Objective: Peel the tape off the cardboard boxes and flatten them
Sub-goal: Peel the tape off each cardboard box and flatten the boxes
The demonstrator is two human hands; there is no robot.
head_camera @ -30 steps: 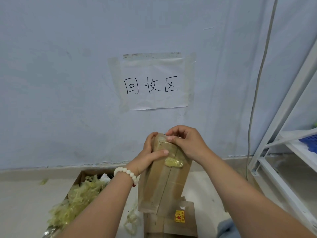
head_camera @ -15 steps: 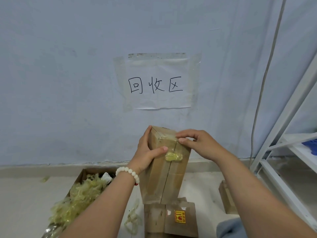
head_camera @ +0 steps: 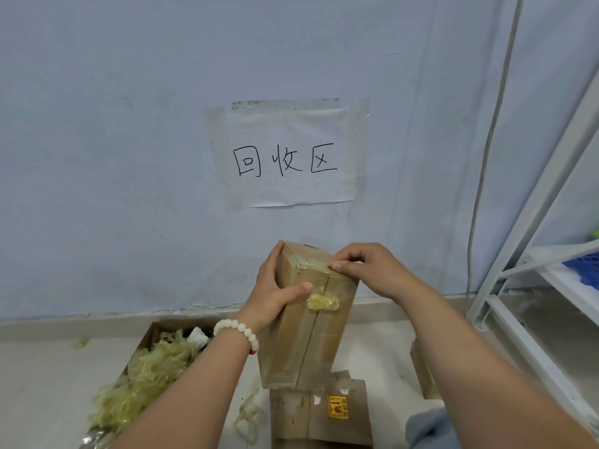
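The wall stands close behind the work, with a paper sign taped to it above the hands. On the right a white rack slants into view, its lower shelves near the right forearm, and a cable hangs down the wall just beside it. Open floor lies to the left. At lower left a carton brims with yellowish scraps of tape, and a loose curl lies on the floor next to it. A small box sits on the floor between the right forearm and the rack.

The box is held upright in mid-frame, in front of the wall. Its lower end is over a second box that bears a yellow sticker; whether the two touch cannot be told.

The left hand grips the box's left side, fingers round the far face and thumb across the front. The thumb tip is just beside a wad of balled tape stuck on the centre seam. A beaded bracelet circles that wrist.

The right hand is at the box's upper right corner. Its thumb and forefinger pinch the clear tape that runs across the top edge, the other fingers curled above.
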